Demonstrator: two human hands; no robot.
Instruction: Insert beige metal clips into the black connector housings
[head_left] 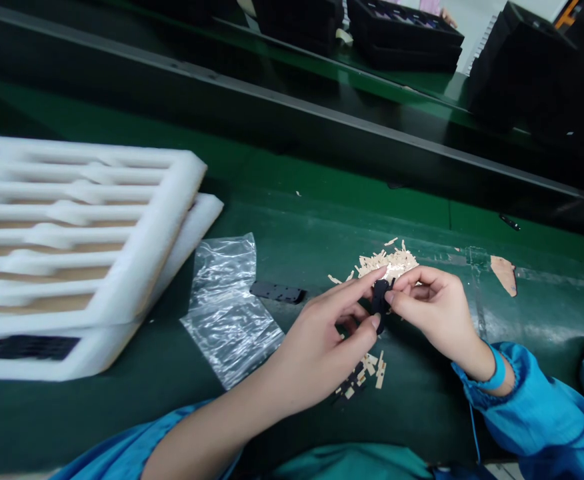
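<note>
My left hand [329, 333] is closed around a small black plastic part [380, 297], gripping it between fingers and thumb. At the right side of that part, my right hand [432, 307] is closed in a pinch. A tiny dark bit shows by its fingertips, too small to name. Behind the hands lies a heap of small cream-coloured pieces [397, 259]. Below the left hand are more cream and black pieces [369, 363], partly hidden by it. A longer black plastic part [278, 292] rests by the edge of a see-through plastic bag [232, 313].
Stacked white foam trays [167, 220] with long slots fill the left side; black parts sit in some slots. A brown scrap [504, 275] and a small black object [509, 222] lie at right. A dark rail [292, 100] crosses behind, with black bins [407, 37] beyond.
</note>
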